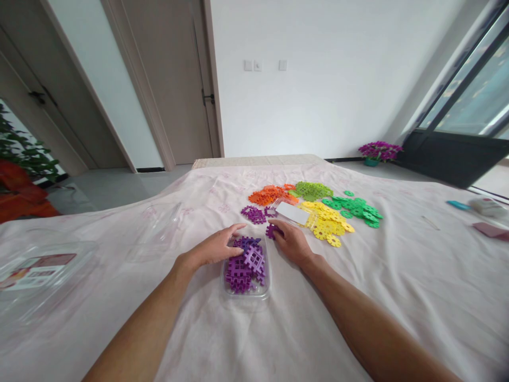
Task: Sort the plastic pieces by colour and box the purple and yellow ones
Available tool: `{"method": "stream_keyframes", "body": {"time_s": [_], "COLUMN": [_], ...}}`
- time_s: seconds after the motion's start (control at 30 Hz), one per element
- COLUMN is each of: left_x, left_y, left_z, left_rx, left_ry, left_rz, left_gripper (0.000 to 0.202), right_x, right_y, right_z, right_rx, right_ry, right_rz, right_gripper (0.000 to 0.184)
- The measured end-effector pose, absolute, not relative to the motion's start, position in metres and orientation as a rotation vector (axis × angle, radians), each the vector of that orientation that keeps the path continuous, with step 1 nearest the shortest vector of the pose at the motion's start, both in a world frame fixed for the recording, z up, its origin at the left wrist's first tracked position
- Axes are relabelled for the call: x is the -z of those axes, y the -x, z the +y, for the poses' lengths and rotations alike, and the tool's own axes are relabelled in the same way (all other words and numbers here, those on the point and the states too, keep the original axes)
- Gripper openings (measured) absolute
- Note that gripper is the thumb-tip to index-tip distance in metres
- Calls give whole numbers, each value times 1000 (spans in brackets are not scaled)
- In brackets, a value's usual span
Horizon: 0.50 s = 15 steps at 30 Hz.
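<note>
In front of me a clear plastic box (pixel 265 291) holds several purple square lattice building pieces (pixel 238 270). My left hand (pixel 217 246) is at its far left corner, gripping the rim with the thumb over the pieces and the fingers along the far side. To the right of the box, my right hand (pixel 294 243) pinches a purple piece (pixel 271 231) close to the cloth. Beyond the hands lies a small pile of purple pieces (pixel 253 214). A clear container with a white label (pixel 292 213) sits just past my right hand.
Loose piles of orange pieces (pixel 268 195), light green pieces (pixel 312 190), yellow discs (pixel 328 220) and green discs (pixel 363 208) spread beyond on the pale tablecloth (pixel 191 339). Clear plastic containers (pixel 85 252) lie at left. A blue object (pixel 457 205) is at far right.
</note>
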<state>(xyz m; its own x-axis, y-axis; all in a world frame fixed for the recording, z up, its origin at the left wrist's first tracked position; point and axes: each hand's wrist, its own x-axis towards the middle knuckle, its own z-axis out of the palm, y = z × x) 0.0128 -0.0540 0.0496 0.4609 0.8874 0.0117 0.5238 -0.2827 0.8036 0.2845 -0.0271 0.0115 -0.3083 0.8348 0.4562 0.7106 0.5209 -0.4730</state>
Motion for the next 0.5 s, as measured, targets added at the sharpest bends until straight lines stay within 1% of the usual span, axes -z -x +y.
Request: {"method": "stream_keyframes", "body": {"time_s": [0.33,0.5], "left_x": [-46,-39], "left_y": [-13,-10], "left_z": [-53,-47], "left_rx": [-719,-778], "left_ry": [-1888,-1793], "left_rz": [1233,1284], "left_gripper": [74,75], "right_x": [-20,-16], "right_y": [-291,-292], "right_z": [-29,-25], "right_rx": [-257,-249], "right_ry": [1086,1161], "right_rz": [-2269,-2206], "right_gripper": [32,34]}}
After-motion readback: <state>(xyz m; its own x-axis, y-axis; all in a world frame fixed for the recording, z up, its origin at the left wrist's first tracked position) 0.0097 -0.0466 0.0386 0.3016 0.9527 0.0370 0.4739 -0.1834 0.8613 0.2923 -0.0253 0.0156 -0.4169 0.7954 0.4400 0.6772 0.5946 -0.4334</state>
